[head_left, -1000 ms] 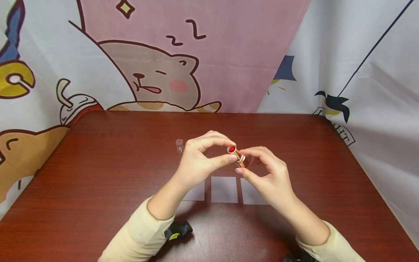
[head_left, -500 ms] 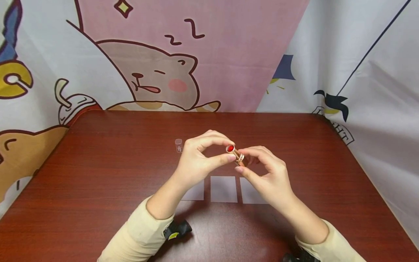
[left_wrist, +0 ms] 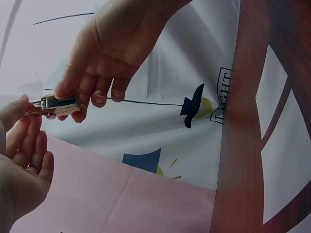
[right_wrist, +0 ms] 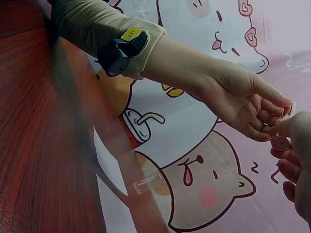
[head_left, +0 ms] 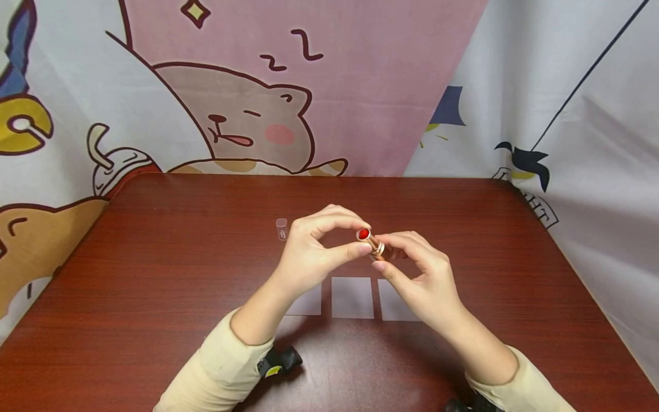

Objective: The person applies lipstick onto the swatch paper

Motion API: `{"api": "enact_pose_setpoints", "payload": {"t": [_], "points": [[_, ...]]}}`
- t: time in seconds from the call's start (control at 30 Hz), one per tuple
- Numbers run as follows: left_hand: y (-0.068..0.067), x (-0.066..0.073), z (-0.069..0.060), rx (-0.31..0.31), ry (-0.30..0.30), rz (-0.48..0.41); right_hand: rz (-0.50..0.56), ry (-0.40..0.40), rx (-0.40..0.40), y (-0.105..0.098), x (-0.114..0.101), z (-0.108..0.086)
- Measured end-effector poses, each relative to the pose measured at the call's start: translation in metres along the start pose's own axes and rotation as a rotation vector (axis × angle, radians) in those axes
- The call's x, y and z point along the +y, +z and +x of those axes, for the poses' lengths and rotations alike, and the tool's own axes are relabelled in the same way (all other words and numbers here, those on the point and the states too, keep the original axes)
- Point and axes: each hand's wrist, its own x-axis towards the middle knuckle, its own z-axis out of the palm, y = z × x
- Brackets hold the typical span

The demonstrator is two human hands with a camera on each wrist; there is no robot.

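1. Barely anything moves since the earlier frame — at most the thumb of the bare right hand (head_left: pixel 429 277) shifts slightly on the shiny gold, square-based metallic lipstick (head_left: pixel 379 250).
2. Leftmost, a small clear plastic container (head_left: pixel 281 231), perhaps the cap, rests on the red-brown wooden table (head_left: pixel 206 257); uncapping looks done.
3. The bare left hand (head_left: pixel 311 252) pinches the upper tube between thumb and fingertips.
4. The lipstick tilts between both hands, above the table, its red tip showing at the round mouth.
5. The right hand pinches the base; handling seems unfinished — nothing is released yet.
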Motion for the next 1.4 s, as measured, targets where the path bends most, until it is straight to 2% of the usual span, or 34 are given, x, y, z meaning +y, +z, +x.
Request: {"api": "enact_pose_setpoints", "payload": {"t": [0.97, 1.4], "points": [[0.0002, 0.0, 0.0, -0.006, -0.004, 0.005, 0.029, -0.035, -0.038, 0.0009, 0.0014, -0.0003], [0.0008, 0.0008, -0.0001, 0.001, -0.027, -0.021, 0.059, -0.015, -0.014, 0.0013, 0.0002, -0.0003]]}}
